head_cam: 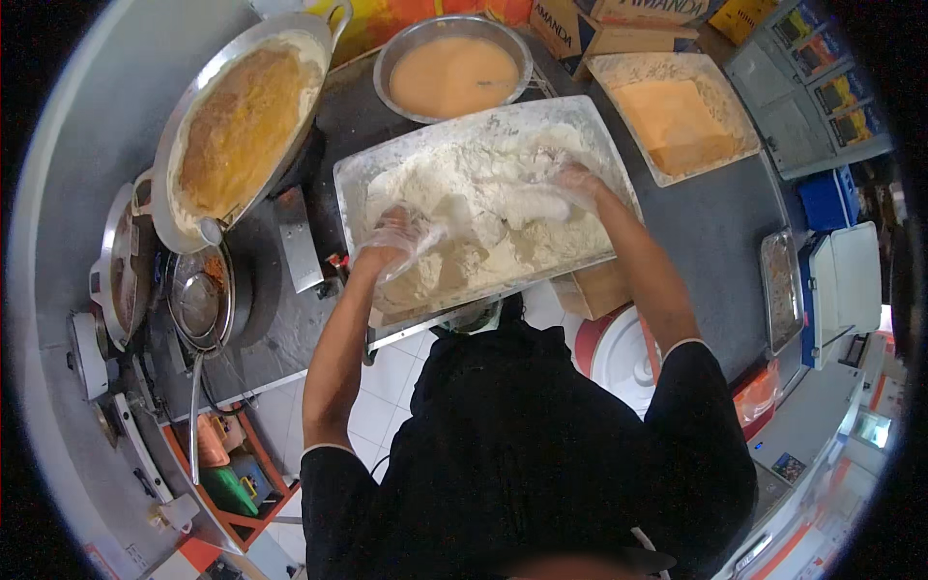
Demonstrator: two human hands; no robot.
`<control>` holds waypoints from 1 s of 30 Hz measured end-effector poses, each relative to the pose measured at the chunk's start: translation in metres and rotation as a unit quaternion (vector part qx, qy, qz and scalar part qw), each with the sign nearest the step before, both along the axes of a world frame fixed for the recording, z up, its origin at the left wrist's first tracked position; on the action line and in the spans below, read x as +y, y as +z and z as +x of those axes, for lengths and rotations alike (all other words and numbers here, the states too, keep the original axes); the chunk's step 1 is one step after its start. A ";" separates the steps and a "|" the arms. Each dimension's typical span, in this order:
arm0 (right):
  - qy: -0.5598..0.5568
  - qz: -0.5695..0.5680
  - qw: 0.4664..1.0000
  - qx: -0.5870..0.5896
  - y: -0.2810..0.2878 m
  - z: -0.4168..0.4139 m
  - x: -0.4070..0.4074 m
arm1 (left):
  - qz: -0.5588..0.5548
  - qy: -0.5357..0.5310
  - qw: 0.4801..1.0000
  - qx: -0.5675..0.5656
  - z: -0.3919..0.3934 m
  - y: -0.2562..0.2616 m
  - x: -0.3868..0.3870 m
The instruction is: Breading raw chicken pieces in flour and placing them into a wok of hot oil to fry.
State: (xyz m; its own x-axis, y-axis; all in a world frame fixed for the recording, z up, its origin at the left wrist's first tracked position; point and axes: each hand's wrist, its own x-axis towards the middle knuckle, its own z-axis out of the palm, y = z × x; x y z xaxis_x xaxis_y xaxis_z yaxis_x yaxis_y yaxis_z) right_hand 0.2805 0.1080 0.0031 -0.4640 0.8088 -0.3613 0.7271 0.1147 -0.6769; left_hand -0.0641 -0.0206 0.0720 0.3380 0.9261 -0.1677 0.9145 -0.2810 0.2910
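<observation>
A wide metal tray (pixel 609 130) of white flour (pixel 449 163) lies before me, tilted in the view. My left hand (pixel 397 235), in a clear plastic glove, is down at the flour on the tray's left side. At the right side my right hand (pixel 578 183), gloved the same way, reaches into the flour with its fingertips dusted over and hard to make out. Close beside it lies a long flour-coated piece (pixel 529 203); what is under the coating cannot be seen. Whether either hand grips anything is not clear.
Behind the tray stands a metal bowl of orange-tan liquid (pixel 453 76). A large wok of bubbling oil (pixel 243 134) is at the left, above a strainer (pixel 199 301) on a pot. At the right sits a tray of orange powder (pixel 674 119). Cardboard boxes (pixel 631 29) stand behind.
</observation>
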 end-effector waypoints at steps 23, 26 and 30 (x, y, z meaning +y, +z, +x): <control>0.231 0.102 0.925 -0.282 0.026 0.003 -0.061 | -0.160 -0.067 0.985 0.003 -0.008 -0.048 -0.035; 0.213 0.138 0.924 -0.288 -0.015 0.011 -0.056 | -0.165 -0.007 0.983 -0.079 -0.014 -0.043 -0.041; 0.115 0.253 0.920 -0.277 -0.105 0.060 -0.047 | -0.208 0.073 0.964 -0.149 0.015 -0.032 -0.019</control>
